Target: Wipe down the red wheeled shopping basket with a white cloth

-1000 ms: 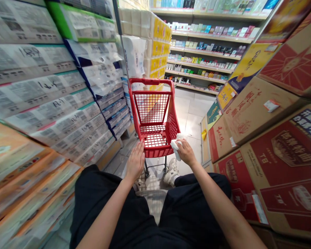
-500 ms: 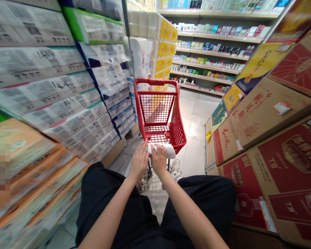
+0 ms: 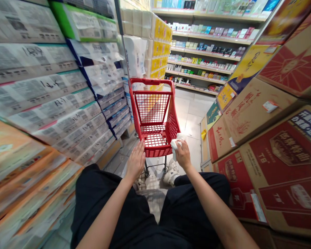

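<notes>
A small red shopping cart [image 3: 152,103] stands in a narrow shop aisle just in front of my knees. My left hand [image 3: 136,162] lies flat with fingers together against the cart's near left corner. My right hand [image 3: 182,154] is closed round a white cloth [image 3: 175,144] and presses it on the cart's near right corner. The basket of the cart holds nothing that I can see. My legs in dark trousers fill the lower part of the view.
Stacked packs of paper goods [image 3: 54,103] wall the left side. Red and brown cardboard boxes [image 3: 274,145] are piled on the right. Shelves of small goods [image 3: 204,52] cross the far end, with tiled floor [image 3: 189,107] beyond the cart.
My right hand with the cloth has slid from the cart's near left edge, beside my left hand, back to the near right corner. The left hand stays on the cart.
</notes>
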The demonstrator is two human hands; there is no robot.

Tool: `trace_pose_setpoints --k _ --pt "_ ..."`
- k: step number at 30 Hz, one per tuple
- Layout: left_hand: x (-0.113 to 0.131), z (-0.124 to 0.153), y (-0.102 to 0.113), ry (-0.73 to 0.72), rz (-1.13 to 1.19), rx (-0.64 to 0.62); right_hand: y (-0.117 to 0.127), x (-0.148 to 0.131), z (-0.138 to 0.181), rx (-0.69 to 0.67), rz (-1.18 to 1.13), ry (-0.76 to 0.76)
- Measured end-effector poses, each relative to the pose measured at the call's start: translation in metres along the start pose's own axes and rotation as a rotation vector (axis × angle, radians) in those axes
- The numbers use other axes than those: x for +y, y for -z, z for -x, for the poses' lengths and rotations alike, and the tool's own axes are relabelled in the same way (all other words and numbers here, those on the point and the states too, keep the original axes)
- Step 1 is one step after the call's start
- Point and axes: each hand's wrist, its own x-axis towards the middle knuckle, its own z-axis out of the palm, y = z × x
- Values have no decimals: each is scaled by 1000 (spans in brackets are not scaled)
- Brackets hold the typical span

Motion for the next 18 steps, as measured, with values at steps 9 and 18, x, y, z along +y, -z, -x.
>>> trace_pose_setpoints --k 9,18 --pt "-1 1 -1 -11 -18 9 -51 -145 -18 -10 8 -237" --pt "-3 0 2 -12 -23 -8 -27 -67 -7 -86 32 112"
